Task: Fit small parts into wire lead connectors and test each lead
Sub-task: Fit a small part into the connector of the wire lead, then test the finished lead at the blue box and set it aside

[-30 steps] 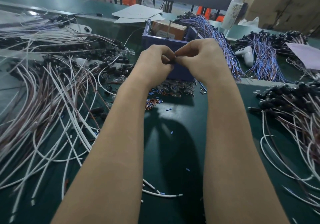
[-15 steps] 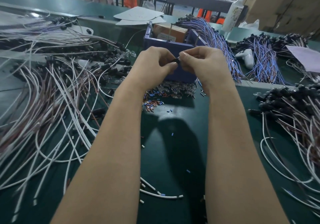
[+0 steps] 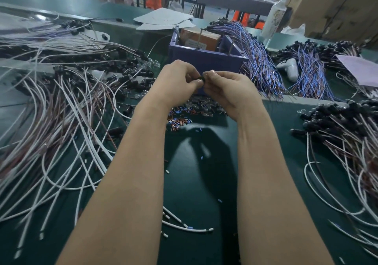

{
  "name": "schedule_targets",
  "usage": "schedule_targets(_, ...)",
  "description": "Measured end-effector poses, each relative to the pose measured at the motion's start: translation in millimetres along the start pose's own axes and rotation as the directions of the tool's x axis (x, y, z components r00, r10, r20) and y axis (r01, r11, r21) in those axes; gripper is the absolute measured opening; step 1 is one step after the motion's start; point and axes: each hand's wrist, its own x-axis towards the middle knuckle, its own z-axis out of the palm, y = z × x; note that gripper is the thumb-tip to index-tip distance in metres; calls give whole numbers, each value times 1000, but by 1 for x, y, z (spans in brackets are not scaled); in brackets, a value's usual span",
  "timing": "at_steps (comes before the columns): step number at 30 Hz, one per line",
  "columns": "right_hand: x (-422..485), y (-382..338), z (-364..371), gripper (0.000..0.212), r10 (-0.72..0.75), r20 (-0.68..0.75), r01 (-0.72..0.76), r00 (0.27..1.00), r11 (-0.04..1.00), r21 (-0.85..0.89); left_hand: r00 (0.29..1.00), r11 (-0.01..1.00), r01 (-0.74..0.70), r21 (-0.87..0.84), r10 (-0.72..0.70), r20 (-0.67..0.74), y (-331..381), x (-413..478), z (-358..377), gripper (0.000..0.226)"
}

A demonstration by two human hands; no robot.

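On green bench [image 3: 196, 183]: lead piles [image 3: 61, 121] at 9 and 3 o'clock. Left hand [image 3: 180, 80] and right hand [image 3: 229, 88], fingers curled, pinch one black connector [image 3: 201, 79] at 12 o'clock, before one purple bin [image 3: 206, 60]. Same pinch as half a second ago; right hand slightly lower.

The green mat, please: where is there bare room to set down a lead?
Mostly bare mat between left forearm and right forearm, below the small-parts pile; a narrower strip between right forearm and right-hand leads. Left-hand leads and the purple bin crowd the rest.
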Motion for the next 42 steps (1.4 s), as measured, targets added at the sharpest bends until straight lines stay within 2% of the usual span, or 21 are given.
schedule_targets(3,-2,-1,-1,25,40,27,-40,999,999,10,999,999,41,9,-42,32,0,-1,-2,18)
schedule_targets(6,-2,0,-1,12,-11,34,20,999,967,-254,994,996,75,57,-79,81,5,-2,-1,19)
schedule_targets(8,-1,0,-1,10,-42,2,40,999,945,-326,993,988,84,127,-93,67,13,-1,-2,19)
schedule_targets(11,-1,-6,-8,19,-86,-126,55,988,971,-234,991,977,127,171,-133,24,23,2,-8,32)
schedule_targets(14,-1,-15,-17,24,-65,-223,50,973,996,-72,917,936,343,-76,-316,245,35,0,-6,65)
schedule_targets(15,-1,-17,-19,23,-44,-234,32,971,998,-54,881,875,438,-206,-372,293,37,1,-4,67)
schedule_targets(17,1,-18,-25,21,17,-223,-42,975,993,-106,860,703,507,-500,-451,238,37,2,-3,55)
schedule_targets(18,2,-18,-29,22,52,-205,-87,977,982,-166,866,602,448,-660,-476,154,34,3,-6,44)
schedule_targets(20,3,-15,-35,21,96,-182,-164,979,897,-411,866,375,196,-906,-499,-20,27,4,-16,28)
schedule_targets(21,2,-14,-36,19,117,-167,-192,979,804,-563,856,298,73,-952,-509,-94,23,5,-21,24)
schedule_targets(22,-1,-14,-35,19,156,-141,-210,978,696,-686,842,286,0,-958,-517,-154,19,5,-25,24)
schedule_targets(24,-7,-14,-28,22,255,-66,-193,965,517,-834,849,412,29,-911,-492,-196,16,4,-26,28)
schedule_targets(26,-10,-17,-21,25,218,30,-81,976,483,-872,915,618,187,-764,-393,-94,19,2,-22,30)
schedule_targets(28,-12,-22,-13,29,77,108,34,991,641,-767,952,787,298,-541,-290,101,24,1,-17,30)
schedule_targets(30,-12,-27,-7,34,-6,105,58,994,861,-505,937,892,307,-332,-222,269,28,1,-15,29)
schedule_targets(31,-11,-29,-5,36,-20,109,63,994,909,-411,926,929,283,-239,-200,321,30,1,-14,29)
schedule_targets(33,-8,-25,-3,37,-23,140,83,990,894,-441,899,970,222,-103,-163,406,34,-1,-14,29)
schedule_targets(35,-4,-18,-1,36,-51,86,84,995,891,-447,848,979,189,-71,-126,515,38,-4,-13,28)
schedule_targets(38,2,-15,2,32,-83,-64,69,995,978,-195,784,987,160,-29,-109,611,42,-7,-11,27)
schedule_targets(40,3,-16,-1,27,-82,-75,73,994,990,-122,782,986,168,-9,-128,609,40,-6,-12,27)
schedule_targets(42,2,-20,-9,24,-51,-61,40,997,984,-172,828,967,252,-36,-196,525,33,-3,-14,31)
